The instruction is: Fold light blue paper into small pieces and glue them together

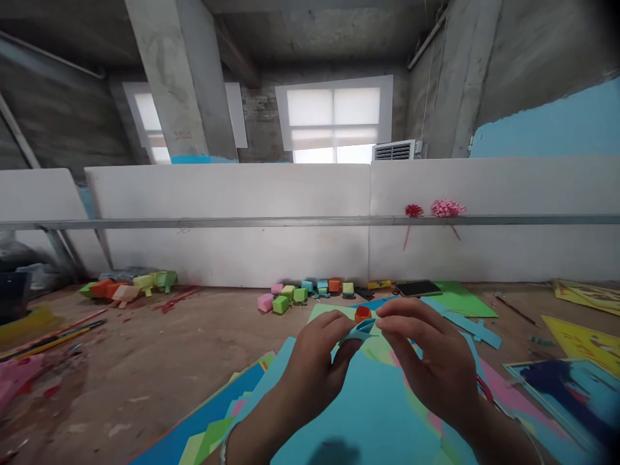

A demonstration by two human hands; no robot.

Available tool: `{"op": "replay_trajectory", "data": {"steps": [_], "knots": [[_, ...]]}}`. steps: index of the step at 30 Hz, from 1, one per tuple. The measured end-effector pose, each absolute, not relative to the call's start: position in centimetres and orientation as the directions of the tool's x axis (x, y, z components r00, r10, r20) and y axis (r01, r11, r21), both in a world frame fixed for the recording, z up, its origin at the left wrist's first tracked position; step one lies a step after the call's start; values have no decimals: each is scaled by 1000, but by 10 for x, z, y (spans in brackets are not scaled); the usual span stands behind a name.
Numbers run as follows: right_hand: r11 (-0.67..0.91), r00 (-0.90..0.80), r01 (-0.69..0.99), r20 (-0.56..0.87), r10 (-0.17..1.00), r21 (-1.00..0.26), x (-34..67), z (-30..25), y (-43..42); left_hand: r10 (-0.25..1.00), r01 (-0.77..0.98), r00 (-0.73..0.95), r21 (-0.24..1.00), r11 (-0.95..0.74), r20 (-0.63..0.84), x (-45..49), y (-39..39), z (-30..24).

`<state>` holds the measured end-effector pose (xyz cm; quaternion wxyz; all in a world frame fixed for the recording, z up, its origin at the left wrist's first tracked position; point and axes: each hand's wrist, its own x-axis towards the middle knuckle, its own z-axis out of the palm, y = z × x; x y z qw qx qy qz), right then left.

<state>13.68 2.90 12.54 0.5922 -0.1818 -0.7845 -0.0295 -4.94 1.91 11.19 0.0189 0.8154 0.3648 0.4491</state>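
Note:
Between the thumb and fingers of my left hand (322, 352) is a small folded piece of light blue paper (359, 332), raised above the sheets. My right hand (429, 361) comes in from the other side, its fingertips drawn together at the paper's right edge. Whether they press on both faces of it is hard to see. Just behind the folded piece stands a small orange paper shape (362, 314). Under both hands lies a large light blue sheet (358, 400) on a stack of coloured papers.
Several small paper cubes (300, 296) sit along the white board (232, 252) at the back. A yellow glue tube (378, 284) and a dark phone-like slab (419, 288) lie beside them. Brushes (53, 337) lie at left, a cut blue strip (472, 328) and pictures (566, 394) at right.

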Motion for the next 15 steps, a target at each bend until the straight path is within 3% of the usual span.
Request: {"op": "replay_trajectory", "data": {"steps": [5,8,12,15], "knots": [[926,-260,352,937,236,-136,136,126,31,618,493,372,417,-763,692,-50,12,119],[923,-239,361,943,230,-133,134,127,30,691,387,377,572,-723,617,-48,11,118],[925,-304,268,887,348,-271,137,132,26,781,197,433,798,-570,451,-47,12,114],[898,-427,198,790,441,-394,142,135,25,781,223,442,789,-572,441,-49,13,113]]}}
